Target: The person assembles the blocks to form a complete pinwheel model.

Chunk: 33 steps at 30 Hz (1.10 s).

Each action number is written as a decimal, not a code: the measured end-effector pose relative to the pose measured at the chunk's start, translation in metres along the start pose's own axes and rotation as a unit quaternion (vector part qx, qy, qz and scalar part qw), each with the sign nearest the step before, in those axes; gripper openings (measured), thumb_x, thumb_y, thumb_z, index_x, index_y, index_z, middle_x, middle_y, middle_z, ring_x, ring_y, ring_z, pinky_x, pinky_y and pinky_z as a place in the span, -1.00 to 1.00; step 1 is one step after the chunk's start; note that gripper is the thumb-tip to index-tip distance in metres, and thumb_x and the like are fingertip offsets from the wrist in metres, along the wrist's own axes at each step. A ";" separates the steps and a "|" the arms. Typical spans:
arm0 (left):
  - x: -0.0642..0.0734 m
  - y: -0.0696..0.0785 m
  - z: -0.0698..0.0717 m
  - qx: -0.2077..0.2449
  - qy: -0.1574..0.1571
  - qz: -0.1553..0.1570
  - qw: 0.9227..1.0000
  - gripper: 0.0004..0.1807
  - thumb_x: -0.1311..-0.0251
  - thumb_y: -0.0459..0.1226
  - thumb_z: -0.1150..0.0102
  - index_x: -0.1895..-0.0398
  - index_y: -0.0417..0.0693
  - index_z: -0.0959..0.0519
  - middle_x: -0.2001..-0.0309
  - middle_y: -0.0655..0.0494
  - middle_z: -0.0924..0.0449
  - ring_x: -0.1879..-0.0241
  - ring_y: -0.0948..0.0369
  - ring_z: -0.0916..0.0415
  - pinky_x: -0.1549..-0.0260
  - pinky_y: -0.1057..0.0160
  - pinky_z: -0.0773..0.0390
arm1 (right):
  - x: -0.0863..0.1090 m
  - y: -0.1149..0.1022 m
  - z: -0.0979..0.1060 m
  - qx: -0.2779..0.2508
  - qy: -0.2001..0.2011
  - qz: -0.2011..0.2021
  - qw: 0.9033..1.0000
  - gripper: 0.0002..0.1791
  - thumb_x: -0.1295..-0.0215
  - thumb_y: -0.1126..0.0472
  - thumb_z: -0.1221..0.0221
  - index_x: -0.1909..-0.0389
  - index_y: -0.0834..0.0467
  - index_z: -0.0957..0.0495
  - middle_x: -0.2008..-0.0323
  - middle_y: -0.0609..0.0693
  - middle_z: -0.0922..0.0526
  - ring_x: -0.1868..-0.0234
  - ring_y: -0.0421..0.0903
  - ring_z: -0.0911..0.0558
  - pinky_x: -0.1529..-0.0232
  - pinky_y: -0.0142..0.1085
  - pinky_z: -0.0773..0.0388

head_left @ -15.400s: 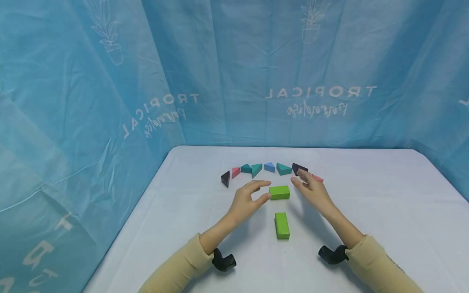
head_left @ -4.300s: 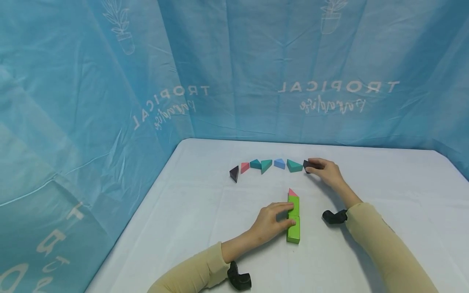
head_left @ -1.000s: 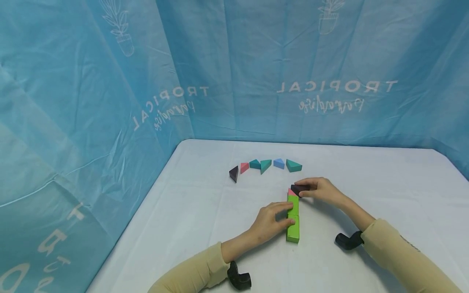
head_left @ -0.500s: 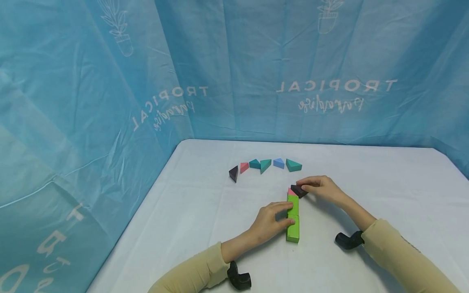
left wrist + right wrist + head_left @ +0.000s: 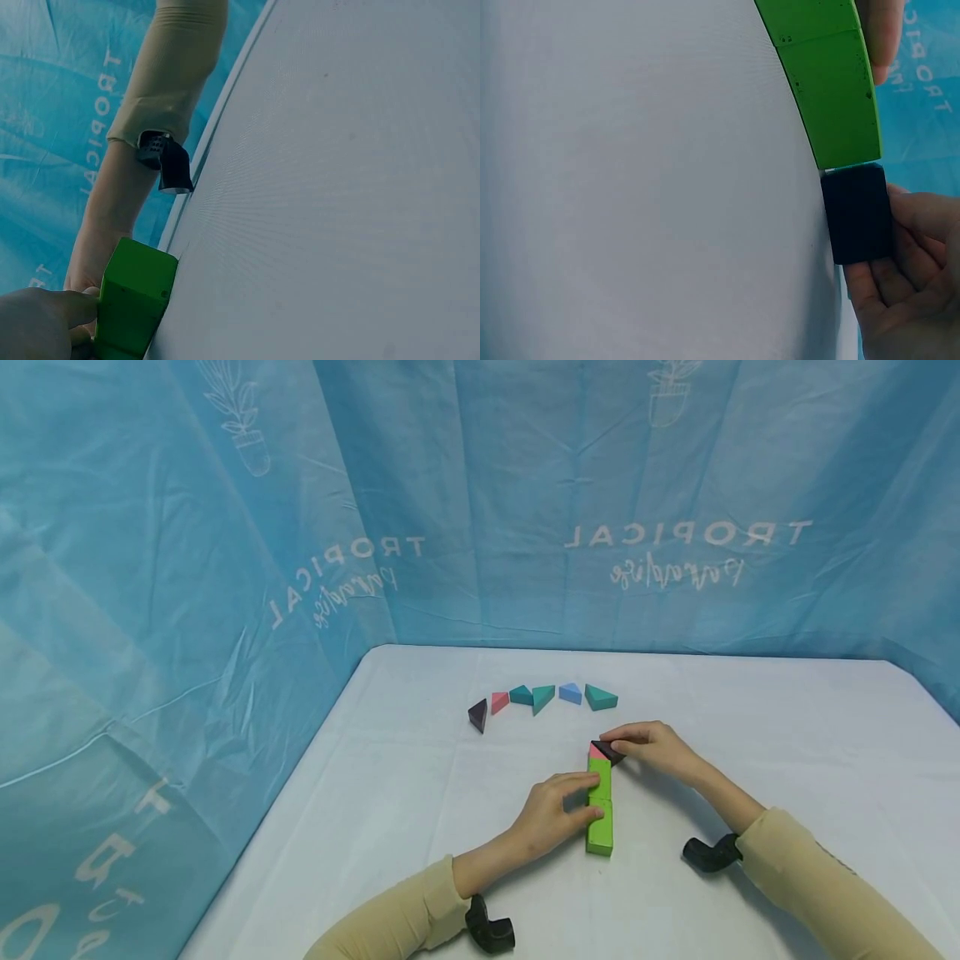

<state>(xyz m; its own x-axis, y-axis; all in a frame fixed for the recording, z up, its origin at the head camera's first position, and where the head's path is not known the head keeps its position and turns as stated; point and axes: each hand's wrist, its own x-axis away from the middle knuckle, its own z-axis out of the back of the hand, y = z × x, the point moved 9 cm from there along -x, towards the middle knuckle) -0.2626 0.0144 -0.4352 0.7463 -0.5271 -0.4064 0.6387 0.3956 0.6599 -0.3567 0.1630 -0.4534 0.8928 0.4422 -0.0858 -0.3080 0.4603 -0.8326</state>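
Note:
Two green rectangular blocks (image 5: 600, 827) lie end to end on the white table. At their far end sits a small pink triangular block (image 5: 597, 752). My left hand (image 5: 551, 818) rests its extended fingers and thumb on the green pair from the left, a digit on each block. In the left wrist view a green block (image 5: 135, 292) shows beside those fingers. My right hand (image 5: 663, 750) pinches a black triangular block (image 5: 611, 752) right at the pink one's slanted side. The right wrist view has the black block (image 5: 857, 214) close to a green block's end, held between thumb and fingers.
Toward the back is a loose arc of triangular blocks: a black one (image 5: 478, 717), a pink one (image 5: 499, 702), a blue one (image 5: 571, 693) and several teal ones (image 5: 602, 697). Blue printed curtains (image 5: 480, 527) hang behind and left of the table (image 5: 787, 735).
The green blocks, earlier apart, are now end to end with a pink triangle at the tip. My right hand has brought the black triangle from the arc and slid it against the pink one.

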 end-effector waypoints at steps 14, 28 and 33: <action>0.000 0.000 0.001 -0.007 0.010 -0.017 1.000 -0.53 -0.15 -0.21 -0.30 -0.11 -0.23 -0.53 -0.12 0.07 -0.53 -0.17 0.28 -0.38 -0.12 0.36 -0.35 | -0.001 -0.002 -0.003 -0.018 -0.010 -0.014 1.000 -0.69 -0.33 0.13 -0.16 -0.01 0.17 -0.62 0.05 0.06 -0.64 0.01 -0.01 -0.53 0.05 -0.14 -0.43; 0.001 -0.002 0.000 0.003 0.001 0.003 1.000 -0.53 -0.16 -0.21 -0.29 -0.12 -0.21 -0.53 -0.13 0.09 -0.52 -0.18 0.29 -0.37 -0.13 0.34 -0.35 | -0.016 -0.024 0.028 -0.073 0.033 -0.002 0.997 -0.55 -0.32 0.03 -0.16 -0.12 0.21 -0.53 -0.08 0.10 -0.56 -0.08 -0.09 -0.54 -0.11 -0.02 -0.42; 0.001 0.000 -0.001 0.002 -0.003 0.000 1.000 -0.53 -0.16 -0.21 -0.29 -0.13 -0.21 -0.52 -0.14 0.08 -0.51 -0.18 0.28 -0.37 -0.13 0.34 -0.35 | -0.034 -0.034 0.047 -0.089 0.082 0.004 0.993 -0.51 -0.30 -0.03 -0.17 -0.14 0.19 -0.52 -0.11 0.07 -0.55 -0.12 -0.11 -0.50 -0.17 -0.01 -0.35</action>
<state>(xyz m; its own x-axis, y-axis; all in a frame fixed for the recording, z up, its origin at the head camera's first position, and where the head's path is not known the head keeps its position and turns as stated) -0.2616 0.0149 -0.4364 0.7446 -0.5325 -0.4025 0.6386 0.3929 0.6617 -0.3918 0.1688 -0.3969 0.9366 0.3076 -0.1681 -0.2651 0.3076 -0.9138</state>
